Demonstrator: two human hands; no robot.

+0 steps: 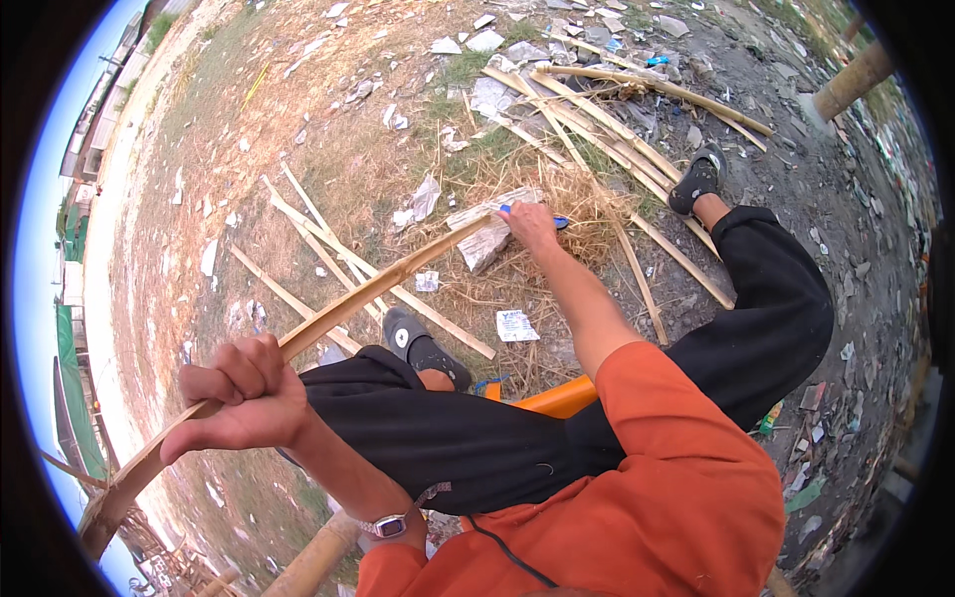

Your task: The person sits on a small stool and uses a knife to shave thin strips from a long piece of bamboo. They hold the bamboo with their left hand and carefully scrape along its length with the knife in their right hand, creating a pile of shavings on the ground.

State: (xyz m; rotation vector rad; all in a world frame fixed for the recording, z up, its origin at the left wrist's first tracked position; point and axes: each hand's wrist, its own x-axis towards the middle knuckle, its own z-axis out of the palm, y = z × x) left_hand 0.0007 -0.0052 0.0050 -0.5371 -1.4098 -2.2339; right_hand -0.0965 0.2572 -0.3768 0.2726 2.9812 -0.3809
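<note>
My long bamboo strip slants from lower left up to a pale wooden block, its far end over the block. My right arm reaches forward, nearly straight; my left forearm angles out to the left. My left hand is clamped on the strip, fingers curled over, thumb below. My right hand is closed around a blue handle at the strip's far end. Nearer me lies 1 printed white scrap, its lettering small. I wear 1 digital watch, its display unclear.
</note>
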